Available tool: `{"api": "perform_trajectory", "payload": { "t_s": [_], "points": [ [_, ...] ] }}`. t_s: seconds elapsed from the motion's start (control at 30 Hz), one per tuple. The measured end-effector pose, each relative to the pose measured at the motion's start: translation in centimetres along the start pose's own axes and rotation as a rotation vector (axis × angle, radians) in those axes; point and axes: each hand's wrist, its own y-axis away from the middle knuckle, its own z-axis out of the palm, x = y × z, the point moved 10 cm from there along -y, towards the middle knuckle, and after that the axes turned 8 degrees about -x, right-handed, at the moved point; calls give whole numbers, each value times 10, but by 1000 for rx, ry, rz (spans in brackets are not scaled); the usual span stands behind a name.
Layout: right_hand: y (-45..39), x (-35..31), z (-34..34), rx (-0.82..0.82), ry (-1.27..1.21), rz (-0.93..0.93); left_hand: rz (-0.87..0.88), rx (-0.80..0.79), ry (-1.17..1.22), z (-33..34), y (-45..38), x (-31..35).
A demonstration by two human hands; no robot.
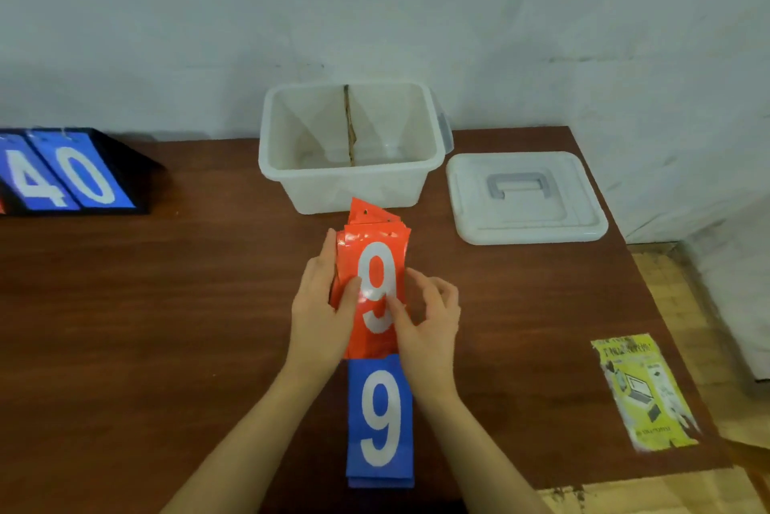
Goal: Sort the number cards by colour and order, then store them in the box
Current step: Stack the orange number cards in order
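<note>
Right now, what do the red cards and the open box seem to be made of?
Red number cards: probably glossy plastic or laminated sheet, since light glints on the top card.
Open storage box: translucent white plastic, smooth moulded walls; its middle divider looks brown, maybe cardboard.

Off to the far left there's a flip scoreboard (pixel 71 173) sitting on the brown wooden table (pixel 166 305), its blue panels reading 4 and 0, cut off by the edge of the shot. Near the right edge of the table lies a yellow leaflet (pixel 646 392) with small printed pictures, too blurry to read. Behind it all is a scuffed whitish wall (pixel 416 13), and some pale floor (pixel 675 296) shows on the right.
</note>
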Motion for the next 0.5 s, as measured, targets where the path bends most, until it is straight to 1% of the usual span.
{"api": "perform_trajectory", "payload": {
  "t_s": [0.07,0.1,0.2,0.23,0.27,0.33,0.4,0.5],
  "points": [
    [1,-8,8,-29,-26,-36,21,-23,-75,-23,3,-6],
    [1,-14,13,-55,-51,-57,60,-28,-164,-35,5,-7],
    [-3,-31,46,-184,-70,-90,280,-32,-550,-59,14,-8],
    [-4,-36,61,-230,-59,-92,315,-31,-640,-64,18,-13],
    [-5,-39,77,-279,-56,-89,324,-39,-697,-69,19,-20],
    [-4,-42,109,-378,-91,-84,340,-68,-737,-78,20,-35],
    [-1,-41,134,-435,-103,-81,391,-108,-774,-84,21,-47],
    [4,-39,153,-387,-54,-69,512,-163,-864,-88,23,-58]
  ]
}}
